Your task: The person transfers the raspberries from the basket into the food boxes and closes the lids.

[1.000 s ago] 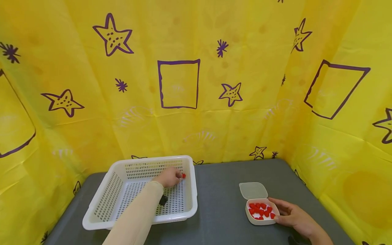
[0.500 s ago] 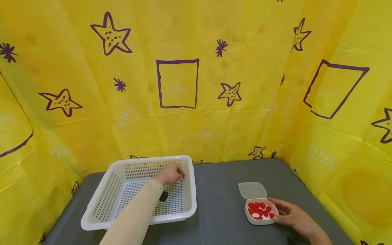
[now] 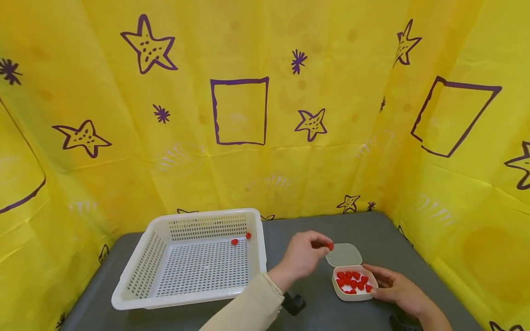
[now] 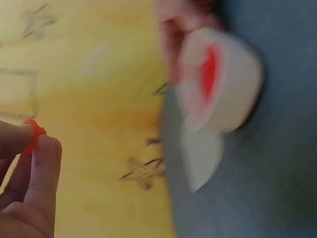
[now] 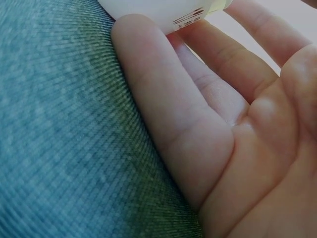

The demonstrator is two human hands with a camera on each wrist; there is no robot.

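In the head view my left hand [image 3: 303,253] is above the table, between the basket and the small box. Its thumb and fingertips pinch a small red raspberry-like piece [image 3: 330,246], whose bumpy surface shows in the left wrist view. My right hand [image 3: 398,290] holds the right side of a small cream box [image 3: 352,298], thumb at the front and fingers behind. Several similar red pieces [image 3: 348,276] lie inside it. The box's translucent lid [image 3: 344,254] is flipped back behind it. The right wrist view shows the thumb [image 5: 153,84] against the box wall.
A white perforated basket [image 3: 120,289] stands on the left of the dark grey table [image 3: 314,317]. Two red pieces [image 3: 234,242] lie at its far right end. Yellow patterned curtain [image 3: 240,179] surrounds the table at the back and sides.
My left hand has left the basket and moved right toward the box, carrying a red piece. Two red pieces now show in the basket. The right hand stays at the box.
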